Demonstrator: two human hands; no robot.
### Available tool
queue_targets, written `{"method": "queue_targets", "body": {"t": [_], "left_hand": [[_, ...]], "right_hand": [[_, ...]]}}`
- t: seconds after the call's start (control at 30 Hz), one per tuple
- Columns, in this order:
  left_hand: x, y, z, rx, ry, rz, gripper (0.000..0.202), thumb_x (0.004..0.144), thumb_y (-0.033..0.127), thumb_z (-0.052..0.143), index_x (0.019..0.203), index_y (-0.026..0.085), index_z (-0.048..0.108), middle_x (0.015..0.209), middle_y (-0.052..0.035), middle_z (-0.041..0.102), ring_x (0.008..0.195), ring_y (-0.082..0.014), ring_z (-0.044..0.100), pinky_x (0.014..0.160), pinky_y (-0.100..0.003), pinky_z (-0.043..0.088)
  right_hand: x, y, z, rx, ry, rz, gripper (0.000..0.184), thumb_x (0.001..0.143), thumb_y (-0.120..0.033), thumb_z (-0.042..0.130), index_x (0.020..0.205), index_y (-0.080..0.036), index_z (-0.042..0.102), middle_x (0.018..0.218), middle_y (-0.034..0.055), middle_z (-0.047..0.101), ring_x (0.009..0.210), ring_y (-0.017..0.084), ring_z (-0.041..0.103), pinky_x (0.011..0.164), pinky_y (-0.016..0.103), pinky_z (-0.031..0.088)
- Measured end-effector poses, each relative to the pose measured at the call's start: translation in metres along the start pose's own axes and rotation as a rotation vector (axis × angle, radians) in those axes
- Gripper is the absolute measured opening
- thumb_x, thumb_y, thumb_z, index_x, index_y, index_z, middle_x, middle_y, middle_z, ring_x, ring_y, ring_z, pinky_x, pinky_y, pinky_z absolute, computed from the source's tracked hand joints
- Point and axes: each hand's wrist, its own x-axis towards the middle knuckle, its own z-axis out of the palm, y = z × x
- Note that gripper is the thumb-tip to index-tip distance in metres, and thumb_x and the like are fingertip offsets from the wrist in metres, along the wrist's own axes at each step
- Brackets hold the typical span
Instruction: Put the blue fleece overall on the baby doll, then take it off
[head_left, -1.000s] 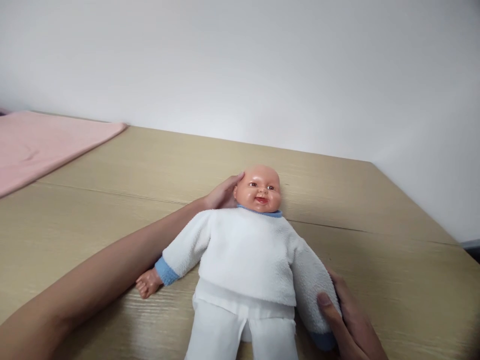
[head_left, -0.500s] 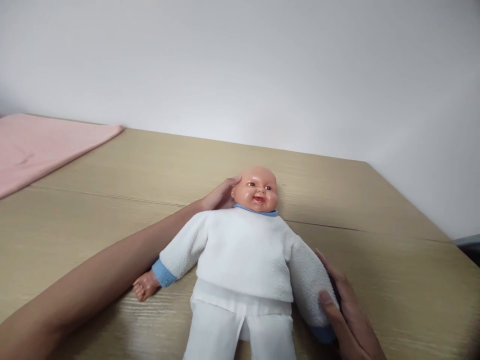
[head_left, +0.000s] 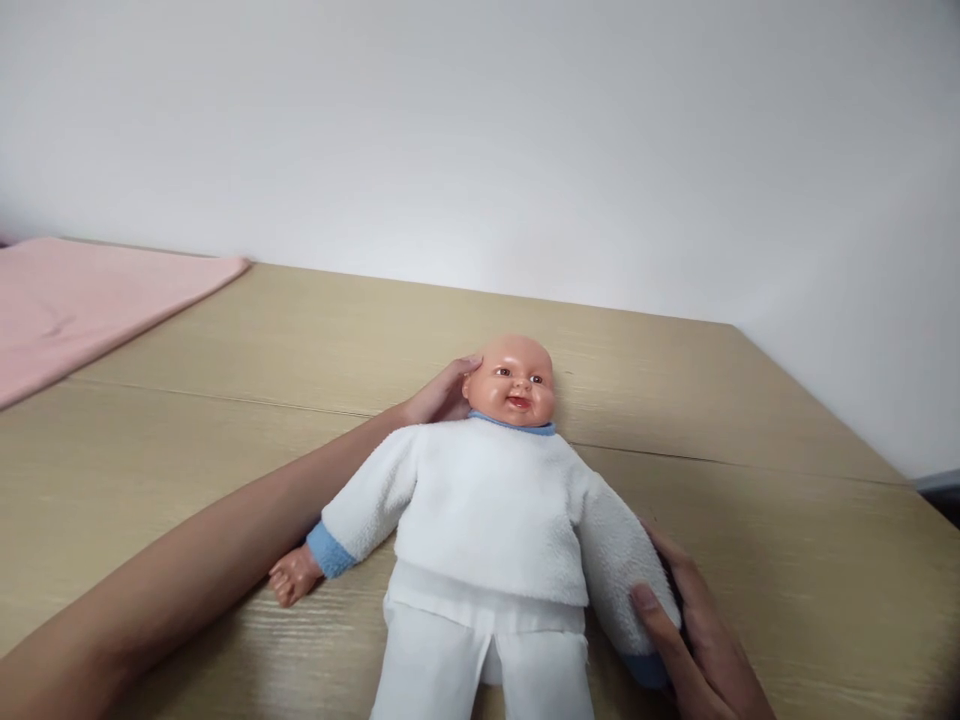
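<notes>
A baby doll (head_left: 487, 500) in a white fleece top with blue cuffs and white trousers lies on its back on the wooden table (head_left: 225, 420), head away from me. My left hand (head_left: 442, 393) cups the side and back of the doll's head, fingers curled round it. At the lower right my right hand (head_left: 686, 640) wraps round the doll's sleeved arm near the blue cuff, thumb on top. The doll's other arm lies spread out, its bare hand resting on the table.
A pink cloth (head_left: 82, 300) lies flat at the far left of the table. A plain white wall (head_left: 525, 140) runs behind the table. The table's right edge slants off near the right border.
Barely anything differs. My right hand shifted slightly along the doll's sleeve and settled back near the cuff. The view dipped a little.
</notes>
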Motion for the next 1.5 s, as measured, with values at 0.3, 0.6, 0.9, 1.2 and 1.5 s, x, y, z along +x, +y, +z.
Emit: {"method": "queue_targets", "body": {"t": [0.3,0.6,0.9,1.2,1.5], "left_hand": [[0.002,0.003,0.0,-0.029,0.113,0.114,0.043,0.105,0.037,0.07,0.139,0.012,0.078,0.143,-0.017,0.08,0.144,-0.0384,0.07,0.131,-0.051,0.047],[0.001,-0.001,-0.012,-0.105,0.201,0.118,0.039,0.103,0.036,0.073,0.136,0.017,0.08,0.134,-0.0128,0.084,0.147,-0.0398,0.067,0.132,-0.05,0.046],[0.0,0.003,0.005,-0.04,0.282,0.102,0.045,0.097,0.04,0.081,0.136,0.016,0.079,0.139,-0.0148,0.082,0.144,-0.0394,0.07,0.134,-0.051,0.044],[-0.007,0.001,0.019,-0.029,0.04,0.055,0.047,0.1,0.055,0.078,0.126,0.016,0.084,0.14,-0.0158,0.081,0.139,-0.04,0.073,0.132,-0.053,0.046],[0.002,-0.001,0.008,0.067,0.084,0.177,0.042,0.103,0.047,0.075,0.131,0.016,0.08,0.137,-0.016,0.082,0.139,-0.0425,0.072,0.127,-0.058,0.049]], "right_hand": [[0.0,0.0,0.0,-0.017,0.004,0.01,0.056,0.112,-0.061,0.051,0.157,-0.028,0.058,0.16,0.0127,0.068,0.152,0.038,0.062,0.124,0.05,0.056],[0.002,-0.002,0.0,-0.01,-0.012,0.007,0.056,0.111,-0.062,0.052,0.156,-0.029,0.059,0.159,0.0114,0.069,0.148,0.036,0.066,0.121,0.045,0.058],[0.004,0.001,-0.001,-0.013,-0.016,-0.01,0.054,0.111,-0.064,0.051,0.152,-0.03,0.061,0.153,0.0118,0.073,0.142,0.036,0.07,0.112,0.044,0.064],[0.004,0.006,-0.002,-0.036,-0.016,-0.053,0.053,0.112,-0.061,0.052,0.152,-0.029,0.061,0.147,0.0145,0.076,0.136,0.036,0.074,0.108,0.044,0.067],[0.005,0.006,0.0,-0.016,-0.019,-0.031,0.055,0.111,-0.065,0.051,0.153,-0.03,0.06,0.149,0.0137,0.074,0.135,0.035,0.075,0.111,0.047,0.065]]}}
